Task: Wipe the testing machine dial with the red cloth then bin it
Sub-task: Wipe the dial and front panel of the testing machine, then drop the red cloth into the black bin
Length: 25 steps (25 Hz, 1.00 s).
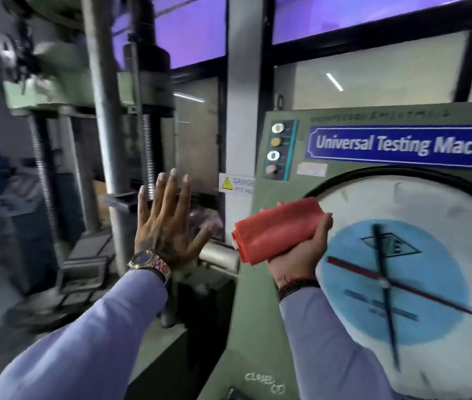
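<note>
The testing machine's dial (431, 215) fills the lower right: a big round white face with a blue centre, a dark pointer and a red pointer. My right hand (301, 252) holds a folded red cloth (275, 229) just left of the dial's rim, in front of the green cabinet; I cannot tell whether the cloth touches the glass. My left hand (165, 220) is raised with fingers spread, palm forward, holding nothing, left of the cabinet. No bin is in view.
The green cabinet (257, 313) carries a blue "Universal Testing Machine" sign (402, 145) and a column of indicator buttons (275, 151). The load frame with steel columns (102, 111) and screw rods stands at left. A danger sticker (236, 183) is on the pillar.
</note>
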Available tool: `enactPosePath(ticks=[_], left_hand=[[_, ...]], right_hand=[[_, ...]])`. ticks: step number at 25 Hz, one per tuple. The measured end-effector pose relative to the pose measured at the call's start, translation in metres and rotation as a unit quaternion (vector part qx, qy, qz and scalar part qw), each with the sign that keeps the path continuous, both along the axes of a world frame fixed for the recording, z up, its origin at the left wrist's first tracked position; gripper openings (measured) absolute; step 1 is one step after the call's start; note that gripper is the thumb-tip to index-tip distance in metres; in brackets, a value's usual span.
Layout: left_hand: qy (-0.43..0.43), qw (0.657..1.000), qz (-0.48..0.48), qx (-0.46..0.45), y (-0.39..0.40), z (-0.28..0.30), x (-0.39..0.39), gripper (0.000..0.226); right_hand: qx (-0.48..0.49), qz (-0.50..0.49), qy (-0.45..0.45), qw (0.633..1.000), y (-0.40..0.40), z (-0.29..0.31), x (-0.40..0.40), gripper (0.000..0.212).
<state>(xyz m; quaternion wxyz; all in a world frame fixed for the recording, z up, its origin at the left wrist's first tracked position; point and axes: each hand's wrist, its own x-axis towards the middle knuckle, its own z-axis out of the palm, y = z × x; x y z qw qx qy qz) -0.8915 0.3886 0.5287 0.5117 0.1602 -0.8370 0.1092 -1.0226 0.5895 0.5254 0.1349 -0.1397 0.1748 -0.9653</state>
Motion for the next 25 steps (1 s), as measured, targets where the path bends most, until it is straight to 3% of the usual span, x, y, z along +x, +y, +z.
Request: enactPosePath(ticks=[6,11,18,21,25], left_hand=[[-0.046,0.99,0.132,0.019,-0.096,-0.039,0.165,0.1],[-0.059,0.979,0.191,0.038,-0.168,-0.091,0.289,0.097],[-0.136,0.96,0.229,0.087,-0.244,-0.226,0.411,0.096],[-0.156,0.953,0.229,0.125,-0.259,-0.298,0.444,0.096],[-0.179,0.943,0.229,0.161,-0.271,-0.378,0.479,0.096]], right_hand=[[0.002,0.202,0.018,0.979,-0.131,-0.069,0.131,0.085],[0.011,0.306,0.023,0.952,-0.223,-0.129,0.235,0.076],[0.125,0.347,-0.04,0.929,-0.308,-0.236,0.359,0.079],[0.158,0.369,-0.071,0.913,-0.332,-0.287,0.388,0.086],[0.209,0.386,-0.091,0.894,-0.347,-0.359,0.402,0.082]])
